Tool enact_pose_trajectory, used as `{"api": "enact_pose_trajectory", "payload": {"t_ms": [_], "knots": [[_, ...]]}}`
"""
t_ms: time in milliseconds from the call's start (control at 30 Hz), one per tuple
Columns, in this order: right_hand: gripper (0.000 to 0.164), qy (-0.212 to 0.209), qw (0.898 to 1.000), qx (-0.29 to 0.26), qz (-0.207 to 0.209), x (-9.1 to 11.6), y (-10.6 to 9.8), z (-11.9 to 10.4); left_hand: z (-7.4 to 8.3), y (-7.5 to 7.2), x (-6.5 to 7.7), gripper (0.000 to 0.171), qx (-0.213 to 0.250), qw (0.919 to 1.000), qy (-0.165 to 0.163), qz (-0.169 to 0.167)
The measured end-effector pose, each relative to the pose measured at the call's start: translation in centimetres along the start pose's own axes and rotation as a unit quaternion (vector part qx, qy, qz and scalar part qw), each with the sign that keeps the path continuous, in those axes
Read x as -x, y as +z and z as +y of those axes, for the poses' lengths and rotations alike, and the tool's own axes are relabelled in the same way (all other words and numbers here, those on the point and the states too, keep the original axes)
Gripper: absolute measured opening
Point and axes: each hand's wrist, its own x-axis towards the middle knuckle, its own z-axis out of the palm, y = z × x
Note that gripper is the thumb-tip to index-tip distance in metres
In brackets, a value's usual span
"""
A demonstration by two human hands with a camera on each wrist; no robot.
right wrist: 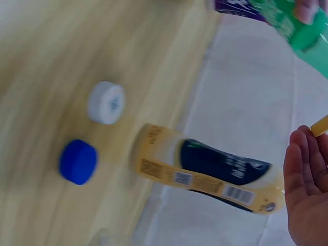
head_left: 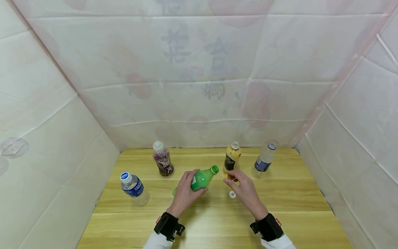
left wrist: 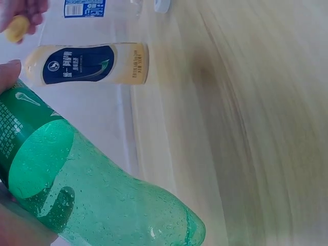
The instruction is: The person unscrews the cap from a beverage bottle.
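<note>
My left hand [head_left: 185, 194] grips a green plastic bottle [head_left: 201, 180] round its body, tilted so its neck points up and to the right. Droplets cling inside the green plastic in the left wrist view. Between thumb and fingers, my right hand [head_left: 247, 195] pinches a small yellow cap [right wrist: 321, 126]. Just behind that hand stands a yellow bottle [head_left: 230, 159] with a dark label, upright, its mouth uncapped. On the table near the right hand lie a white cap [head_left: 232, 194] and, seen in the right wrist view, a blue cap [right wrist: 78, 162].
A clear bottle [head_left: 263, 162] with a blue label and no cap stands at the right. To the left are a capped clear bottle [head_left: 134, 188] and a capped purple-labelled bottle [head_left: 163, 160]. Pale cloth walls [head_left: 192, 103] bound the wooden table [head_left: 211, 228] at the back and sides.
</note>
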Motion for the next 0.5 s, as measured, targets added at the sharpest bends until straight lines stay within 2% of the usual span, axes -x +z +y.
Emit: {"api": "enact_pose_trajectory", "payload": {"t_ms": [300,500], "knots": [[0.034,-0.027,0.996,0.072,-0.04,1.8,2.1,1.7,0.0,-0.3,0.1,0.075,0.009,0.9998,-0.017,0.0],[0.038,-0.027,0.992,0.101,-0.076,2.6,3.3,2.5,0.0,-0.6,0.3,0.075,0.02,0.9995,-0.023,0.003]]}}
